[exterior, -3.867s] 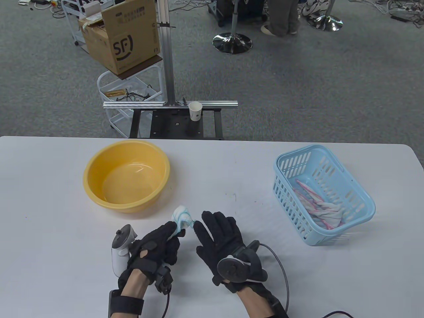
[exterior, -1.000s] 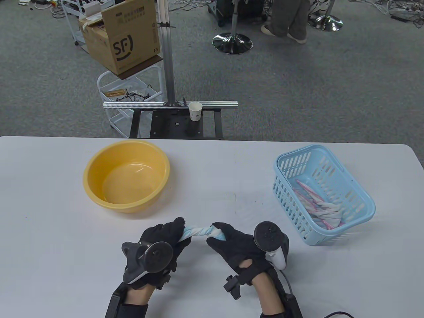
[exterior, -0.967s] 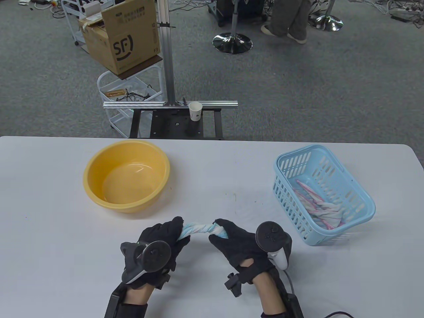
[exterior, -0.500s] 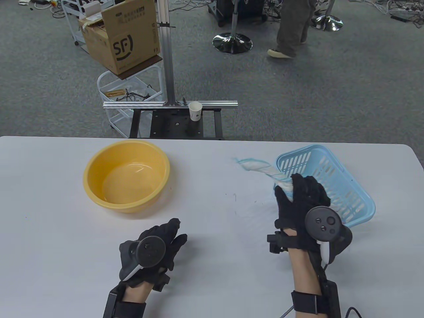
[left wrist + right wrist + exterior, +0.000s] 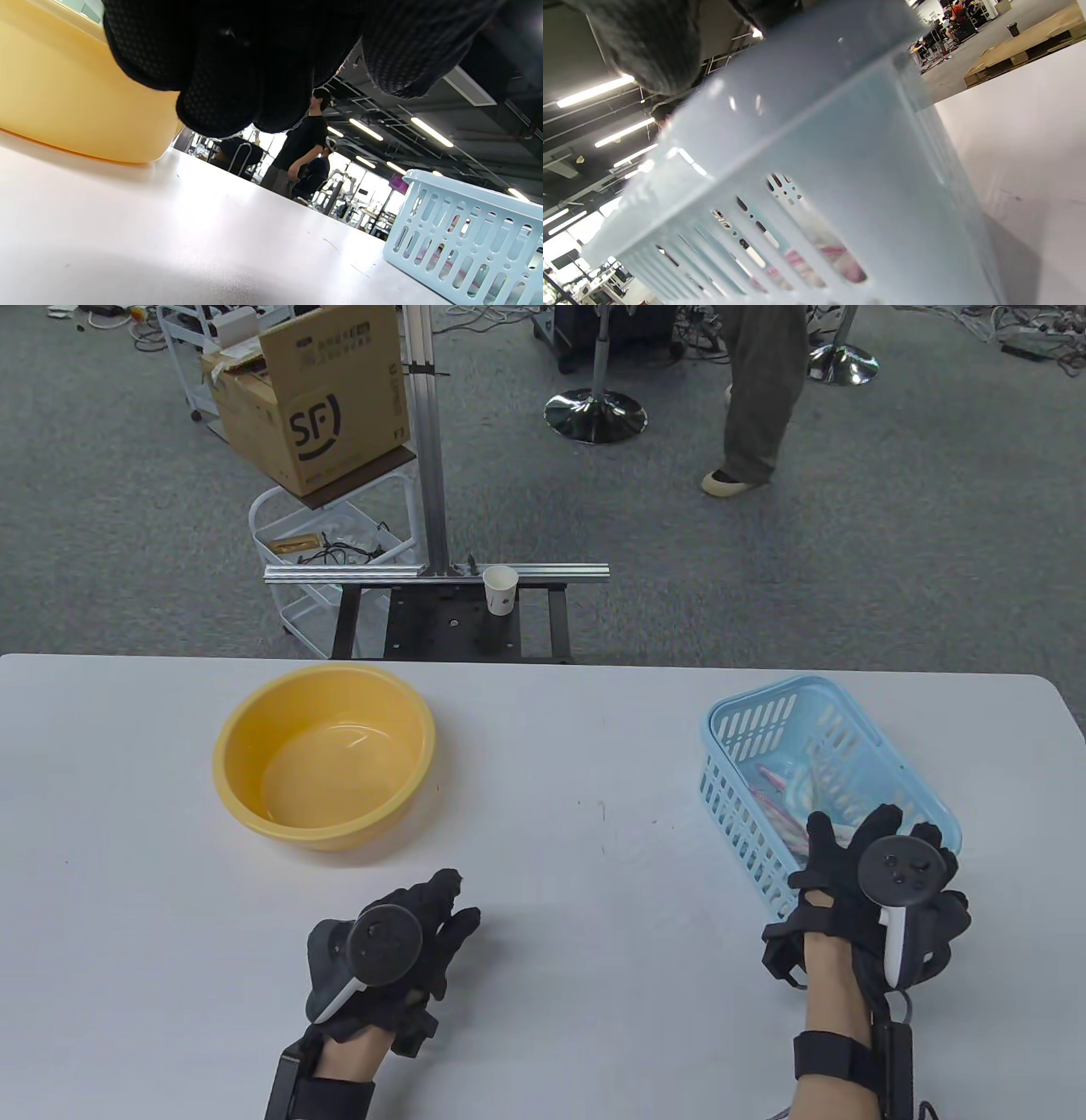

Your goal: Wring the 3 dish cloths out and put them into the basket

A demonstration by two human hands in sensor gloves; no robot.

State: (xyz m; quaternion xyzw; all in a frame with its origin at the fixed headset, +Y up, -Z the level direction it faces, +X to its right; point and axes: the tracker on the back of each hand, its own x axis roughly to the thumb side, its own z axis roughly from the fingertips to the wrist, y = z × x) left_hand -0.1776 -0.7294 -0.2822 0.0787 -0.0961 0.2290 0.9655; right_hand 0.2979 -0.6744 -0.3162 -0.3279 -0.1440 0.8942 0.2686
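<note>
R hand (image 5: 865,882) is over the near corner of the blue basket (image 5: 933,827), fingers spread and straight, nothing in it. Half a sec ago it was gripping the twisted blue-white cloth up by the basket's left rim; now that cloth is gone from the hand, so it's been dropped in. Something pale blue-white (image 5: 806,785) shows inside beside the pink-striped cloths (image 5: 776,806), prob the one just released, though the hand hides most of the basket's inside. R wrist view only shows the basket wall (image 5: 840,169) close up w/ pink/white fabric through the slots; can't tell if fingers touch the rim

L hand (image 5: 399,933) sits low at the near table (image 5: 594,984) edge, fingers loosely curled, holding nothing. Hasn't moved since letting go of the cloth. L wrist view: fingertips (image 5: 220,97) hang just above the table, not clearly touching

Yellow basin (image 5: 322,755) has no cloth in it, none on the table either. My read: that was the last cloth, all 3 likely in the basket, task basically done. Can't count 3 separately inside tho
</note>
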